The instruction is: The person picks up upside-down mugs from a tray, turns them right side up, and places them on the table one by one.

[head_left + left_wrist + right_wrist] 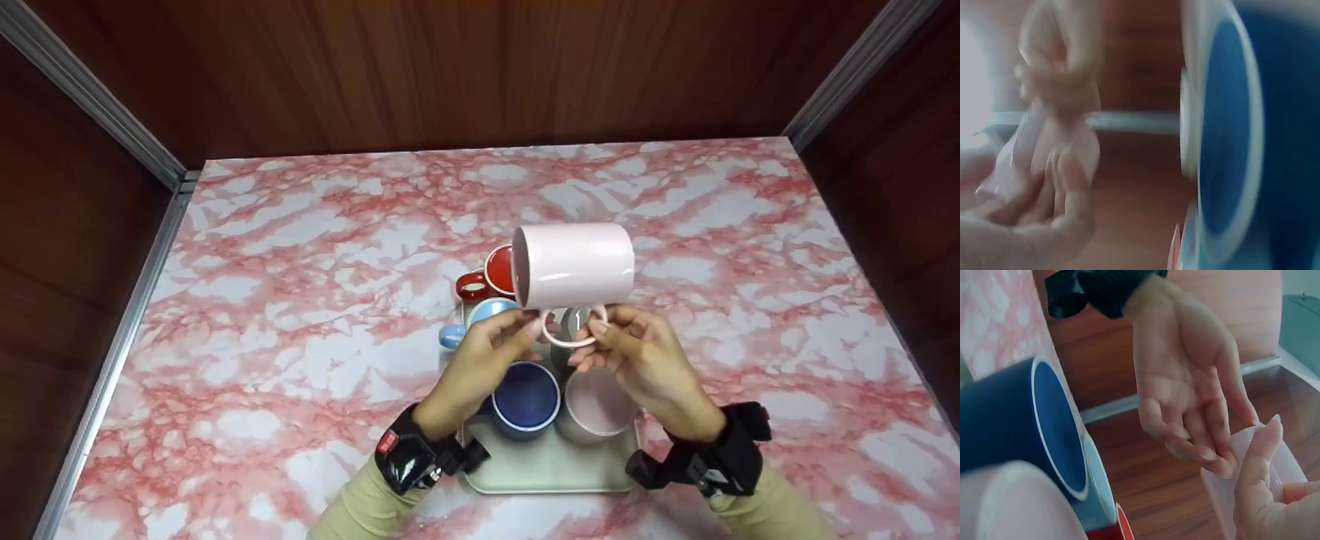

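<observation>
Pink-veined marble covered the table [300,247], boxed in by dark wood panels, and above its middle hung the pink mug [574,264] I was handling. It lay on its side in the air, mouth turned to my left, handle hanging down. My left hand [480,367] pinched the handle from one side and my right hand [649,360] pinched it from the other, so each grip was closed on that thin loop, fingertips nearly meeting. The right wrist view showed the same: my left palm facing the camera, its fingers on the pale pink handle beside my right thumb.

Directly below the mug sat a pale tray [551,469] near my edge of the table. On it stood a dark blue mug [525,397] and, touching it on the right, a second pink mug [600,405]. Behind them were a light blue mug [484,315] and a red mug [491,276], both partly hidden by the lifted mug. Black wrist straps and beige sleeves showed at the bottom.
</observation>
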